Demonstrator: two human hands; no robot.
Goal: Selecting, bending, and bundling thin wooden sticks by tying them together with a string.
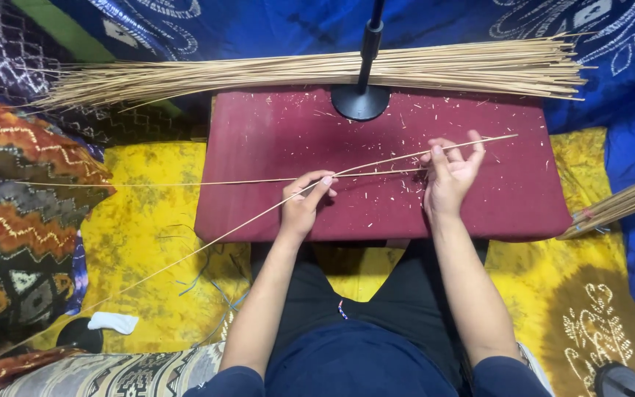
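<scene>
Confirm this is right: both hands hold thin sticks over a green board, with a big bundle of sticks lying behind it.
Not quite: the board is dark red, not green. The head view shows it. The rest holds: left hand and right hand hold thin sticks, and the bundle lies behind the board.

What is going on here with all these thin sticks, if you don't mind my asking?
A person sits at a low maroon table and works with long thin sticks. The left hand pinches one long stick that slants down to the left, and the right hand holds its far end with fingers spread. A second stick lies crosswise under them. A big bundle of sticks lies along the table's far edge, beside a black stand base. Small shavings dot the tabletop.
</scene>
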